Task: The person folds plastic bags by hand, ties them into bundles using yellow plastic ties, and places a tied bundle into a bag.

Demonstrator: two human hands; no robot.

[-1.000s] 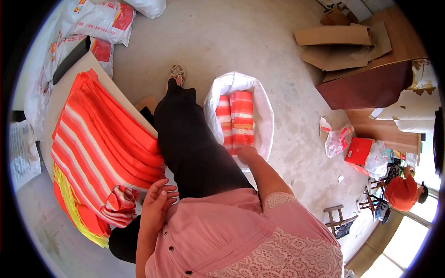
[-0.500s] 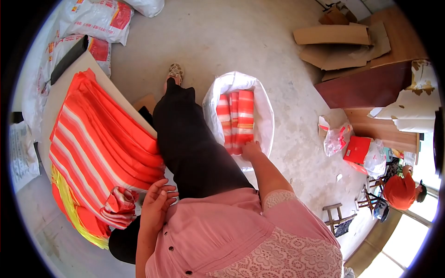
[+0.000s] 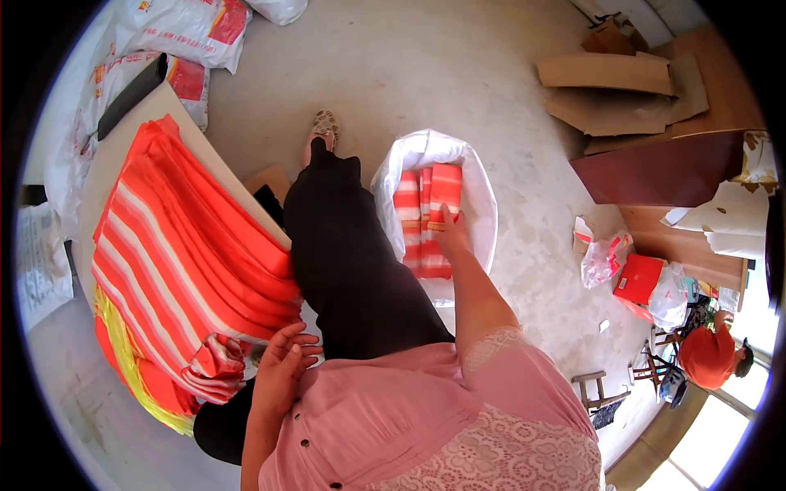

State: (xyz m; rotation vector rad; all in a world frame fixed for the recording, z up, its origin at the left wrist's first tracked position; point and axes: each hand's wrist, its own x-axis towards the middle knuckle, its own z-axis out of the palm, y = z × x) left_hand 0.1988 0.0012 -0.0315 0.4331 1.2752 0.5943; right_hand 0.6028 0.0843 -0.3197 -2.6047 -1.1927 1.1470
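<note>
My right hand (image 3: pixel 452 234) reaches into a white sack (image 3: pixel 486 192) on the floor. Its fingers are stretched out and touch the folded red-and-white striped cloths (image 3: pixel 408 214), packed side by side inside; part of the hand hides the cloth under it. To the left, my left hand (image 3: pixel 286 353) hovers in front of my body with its fingers apart and nothing in them. Close beside it lies a large stack of red-and-white striped fabric (image 3: pixel 192 245) on a pale table (image 3: pixel 214 176). A bunched striped piece (image 3: pixel 217 368) hangs at the stack's near end.
Printed white sacks (image 3: pixel 176 33) lie at the upper left. Flattened cardboard (image 3: pixel 606 74) rests by a wooden cabinet (image 3: pixel 655 168) on the right. Plastic bags (image 3: pixel 606 258), a red box (image 3: pixel 639 278) and a small stool (image 3: pixel 600 389) stand nearer. Another person (image 3: pixel 706 358) sits at far right.
My right hand has moved farther into the white sack, from the near end of the folded cloths up along them. The left hand stays open beside the fabric stack. The view has shifted slightly.
</note>
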